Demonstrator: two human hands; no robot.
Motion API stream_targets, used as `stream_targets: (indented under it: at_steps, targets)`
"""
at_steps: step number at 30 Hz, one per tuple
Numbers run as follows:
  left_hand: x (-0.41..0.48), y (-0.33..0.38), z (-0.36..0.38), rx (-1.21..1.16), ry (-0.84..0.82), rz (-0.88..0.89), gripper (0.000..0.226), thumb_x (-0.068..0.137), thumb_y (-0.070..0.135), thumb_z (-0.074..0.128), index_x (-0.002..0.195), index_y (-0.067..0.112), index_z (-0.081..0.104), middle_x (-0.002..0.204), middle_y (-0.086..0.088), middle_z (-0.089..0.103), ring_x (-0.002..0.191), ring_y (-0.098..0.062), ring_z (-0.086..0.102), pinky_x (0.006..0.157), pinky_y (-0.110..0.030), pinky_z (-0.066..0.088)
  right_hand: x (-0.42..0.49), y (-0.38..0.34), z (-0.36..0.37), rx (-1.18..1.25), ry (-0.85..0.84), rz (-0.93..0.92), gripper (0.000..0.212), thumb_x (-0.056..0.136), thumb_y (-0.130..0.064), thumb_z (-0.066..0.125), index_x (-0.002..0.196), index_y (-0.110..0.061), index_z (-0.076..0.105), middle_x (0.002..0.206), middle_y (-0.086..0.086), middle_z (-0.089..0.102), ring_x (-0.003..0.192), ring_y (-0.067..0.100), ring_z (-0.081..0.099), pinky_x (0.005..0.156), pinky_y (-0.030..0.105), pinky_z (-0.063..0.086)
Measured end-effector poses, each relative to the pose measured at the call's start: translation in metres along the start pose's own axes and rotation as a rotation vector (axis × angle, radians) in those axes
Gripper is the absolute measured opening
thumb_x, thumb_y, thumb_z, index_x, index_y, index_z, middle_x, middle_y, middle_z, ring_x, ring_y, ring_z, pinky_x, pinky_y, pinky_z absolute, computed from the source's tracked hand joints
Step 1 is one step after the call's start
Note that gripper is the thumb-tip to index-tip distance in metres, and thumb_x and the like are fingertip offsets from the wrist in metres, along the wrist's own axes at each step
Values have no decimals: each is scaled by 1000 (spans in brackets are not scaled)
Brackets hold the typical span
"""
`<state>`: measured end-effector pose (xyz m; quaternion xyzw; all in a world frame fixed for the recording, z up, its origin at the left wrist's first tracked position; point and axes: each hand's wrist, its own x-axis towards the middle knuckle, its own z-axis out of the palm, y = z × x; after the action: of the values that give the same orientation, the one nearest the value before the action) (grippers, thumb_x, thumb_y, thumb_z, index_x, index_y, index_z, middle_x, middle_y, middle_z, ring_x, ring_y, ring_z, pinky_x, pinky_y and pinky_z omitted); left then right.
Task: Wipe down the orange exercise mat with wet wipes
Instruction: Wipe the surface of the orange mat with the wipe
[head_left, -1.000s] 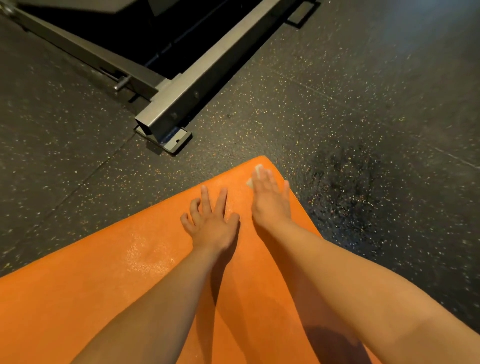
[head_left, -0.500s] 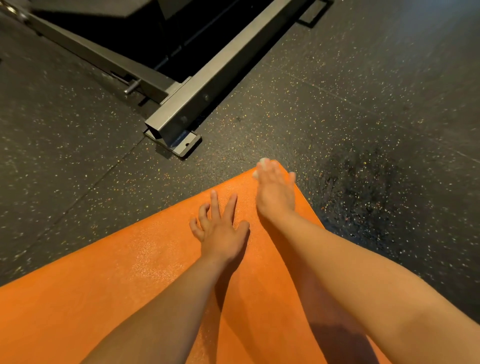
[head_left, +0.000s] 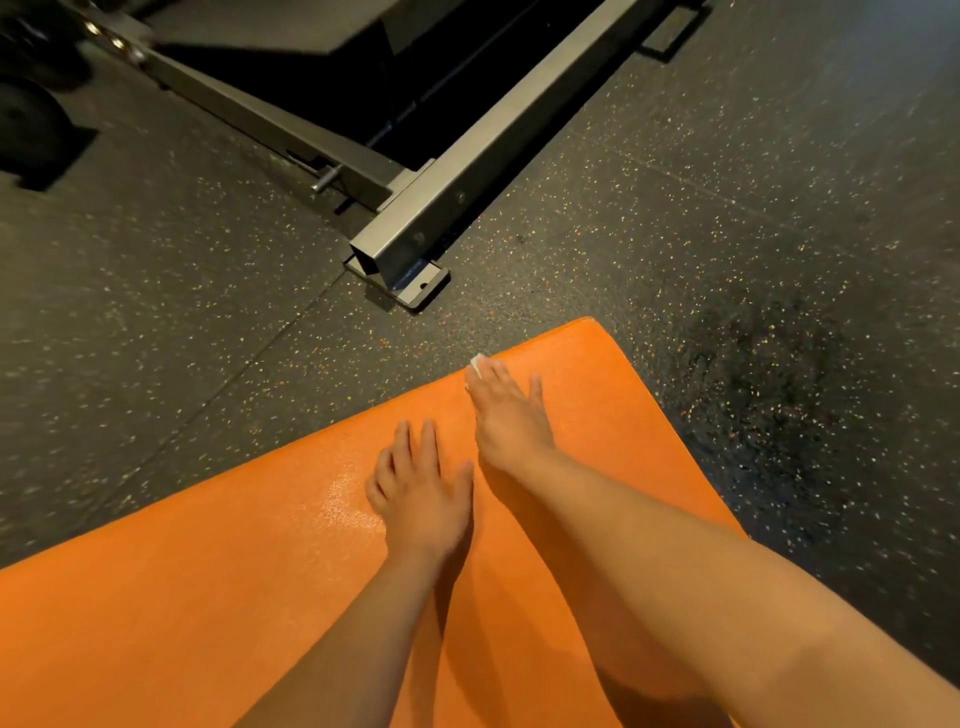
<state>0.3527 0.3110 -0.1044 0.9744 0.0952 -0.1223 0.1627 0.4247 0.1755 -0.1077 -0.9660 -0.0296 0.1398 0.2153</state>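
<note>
- Fingers (head_left: 493, 379) of the right hand (head_left: 506, 415) lie straight and close together, palm down, pressing a white wipe (head_left: 477, 362) flat onto the orange mat (head_left: 208, 597). Nothing is curled around the wipe.
- Only a small corner of the wipe shows, poking out past the tips of those fingers. The rest is hidden under the hand.
- The far edge of the mat runs just beyond the right fingertips, and its rounded corner lies ahead of them and to their thumb side.
- The left hand (head_left: 423, 499) rests flat on the mat just behind and beside the right one, nearer the person. Its fingers (head_left: 428, 441) are straight and slightly spread, holding nothing.
- A damp sheen (head_left: 343, 499) glistens on the mat beside the left little finger.
- Beyond both sets of fingertips, off the mat, lies dark speckled rubber flooring (head_left: 727, 208).
- Well ahead of the fingers, a grey steel beam (head_left: 467, 171) ends on a bolted base plate (head_left: 423, 291).
- A darker patch (head_left: 753, 374) marks the flooring off to the right of the right hand, past the mat's side edge.
</note>
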Motion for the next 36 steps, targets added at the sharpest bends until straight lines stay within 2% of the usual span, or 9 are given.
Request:
stream_targets:
  at_steps: [5,10,16,19,23,26,29,32,36]
  targets:
    - [-3,1,0,-74,-74,6,74,97,53,44,159,38,8,168,7,-11,151,-20,-4,120,-47,-3,-2,0,10,-21,-103,-168,58,107,-18,31,161,-33,16,169,-12,3,156,9,-4,121,57,-12]
    - [-6,1,1,-47,-37,38,73,100,51,44,161,30,9,169,2,-8,153,-24,-2,121,-47,-1,-24,14,8,-37,63,99,79,95,-4,40,162,-30,5,169,-12,-6,155,12,-11,119,57,-14]
    - [-10,11,11,-119,12,-33,68,99,37,49,159,31,18,169,2,1,153,-22,-2,123,-49,-3,-39,1,12,-46,-99,-153,63,106,-23,39,162,-32,12,169,-14,-2,155,10,-10,120,55,-13]
    - [-17,28,14,-22,14,21,58,100,31,46,156,33,28,167,1,11,148,-27,12,118,-51,9,-50,26,7,-52,-21,-9,67,104,-17,36,162,-33,6,168,-17,-7,155,11,-11,120,53,-11]
    - [-42,61,24,26,-36,268,54,97,38,45,151,34,40,163,4,27,139,-30,30,109,-51,23,-59,69,-15,-83,40,163,69,104,-14,34,161,-33,2,168,-16,-11,155,15,-14,120,57,-8]
    - [-57,84,35,8,-131,218,63,96,47,40,156,35,26,168,5,8,146,-26,16,113,-48,15,-72,94,-28,-69,70,321,73,101,-8,34,161,-33,0,168,-16,-14,155,14,-15,120,60,-8]
    - [-69,93,39,3,-145,188,69,94,47,40,158,33,21,169,4,1,151,-25,9,116,-48,10,-90,106,-29,-40,97,422,72,102,-8,30,162,-31,-2,168,-15,-14,155,15,-13,122,59,-5]
    - [-83,88,46,-10,-109,232,67,90,48,36,155,30,35,167,-2,19,150,-28,17,117,-53,16,-117,107,-24,4,117,481,72,101,-6,31,162,-27,-1,169,-11,-12,156,17,-10,123,59,-1]
    - [-115,94,58,-39,-78,238,56,85,42,49,140,30,55,154,-3,43,129,-31,39,100,-54,39,-165,105,-16,10,97,433,74,100,-5,32,162,-27,-2,169,-11,-13,155,15,-12,123,55,-3]
